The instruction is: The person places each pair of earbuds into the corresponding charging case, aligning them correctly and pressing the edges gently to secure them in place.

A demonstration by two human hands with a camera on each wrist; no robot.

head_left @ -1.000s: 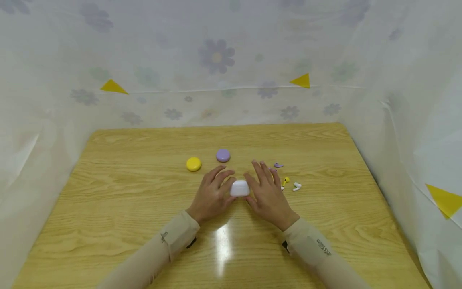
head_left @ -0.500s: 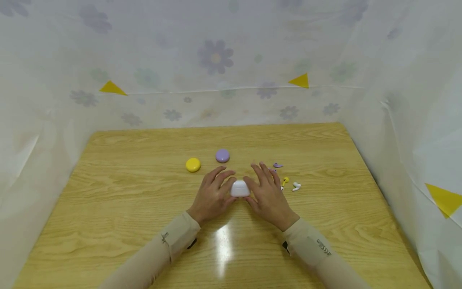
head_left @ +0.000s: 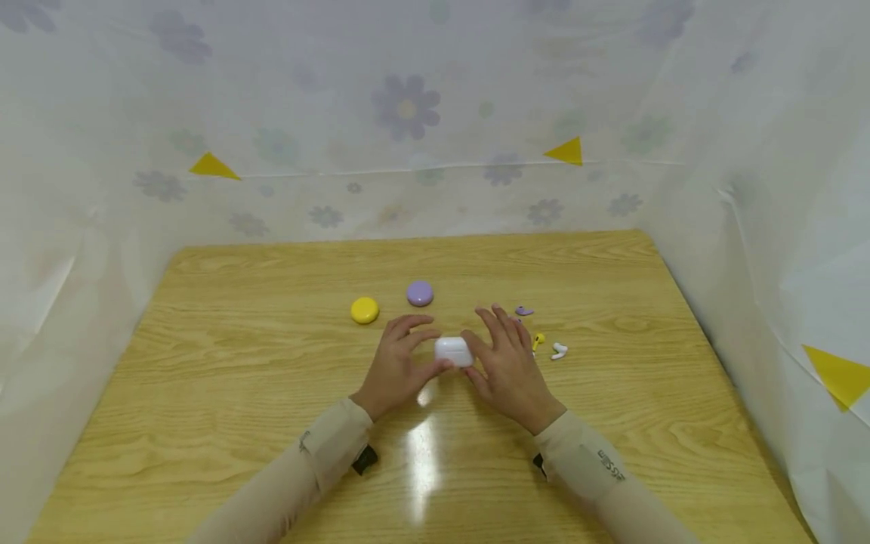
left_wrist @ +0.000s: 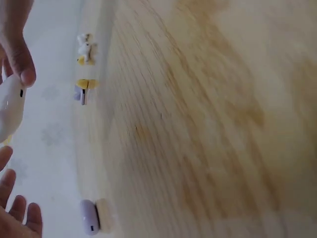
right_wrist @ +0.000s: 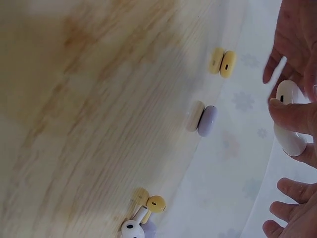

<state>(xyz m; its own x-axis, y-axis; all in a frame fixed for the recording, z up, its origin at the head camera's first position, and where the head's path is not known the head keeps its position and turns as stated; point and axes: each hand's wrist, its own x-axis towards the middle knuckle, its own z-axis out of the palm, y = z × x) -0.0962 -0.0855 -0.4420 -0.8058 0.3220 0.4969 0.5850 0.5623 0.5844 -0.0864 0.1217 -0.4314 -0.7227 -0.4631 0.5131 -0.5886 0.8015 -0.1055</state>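
Note:
A white earbud case (head_left: 454,351), its lid closed, is pinched between the thumb and index finger of my right hand (head_left: 506,370); its other fingers are spread. In the right wrist view the case (right_wrist: 292,139) is up off the tabletop. My left hand (head_left: 397,370) is beside the case's left end with fingers parted, its thumb tip right at the lower left corner. In the left wrist view a gap shows between the left fingers (left_wrist: 20,213) and the case. Past the right hand lie a white earbud (head_left: 559,350), a yellow earbud (head_left: 539,340) and a purple earbud (head_left: 523,310).
A round yellow case (head_left: 364,310) and a round purple case (head_left: 420,293) lie farther back on the wood-grain table (head_left: 238,378). More earbuds are partly hidden by the right hand. A pale flowered sheet (head_left: 408,189) hangs behind and along both sides.
The left fingers have parted from the case, which both hands held before. The case has tilted and shifted slightly right, in the right hand's pinch. The other cases and earbuds are unmoved.

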